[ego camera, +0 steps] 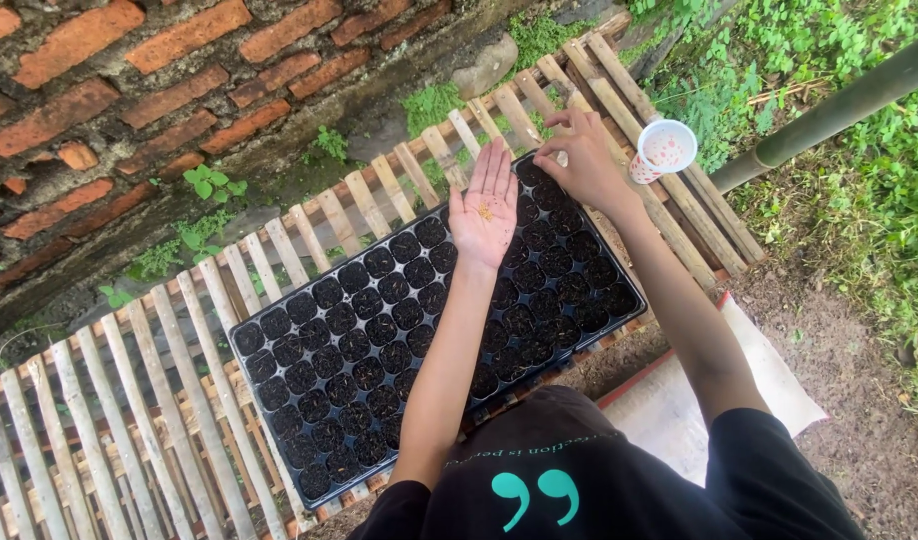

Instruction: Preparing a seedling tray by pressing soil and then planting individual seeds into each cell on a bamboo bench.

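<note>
Two hands over tray [279, 340]; your left hand [484, 205] flat open, seeds [484, 212] on palm; right hand [579, 160] fingertips pinched at far cell; cup [664, 150] beside.

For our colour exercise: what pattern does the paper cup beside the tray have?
White with small red dots, on the paper cup; head view shows it best.

I see seed tray [379, 330] mid-frame on slatted bench [129, 400], cup [663, 150] upper right, brick wall [129, 90] upper left
</note>
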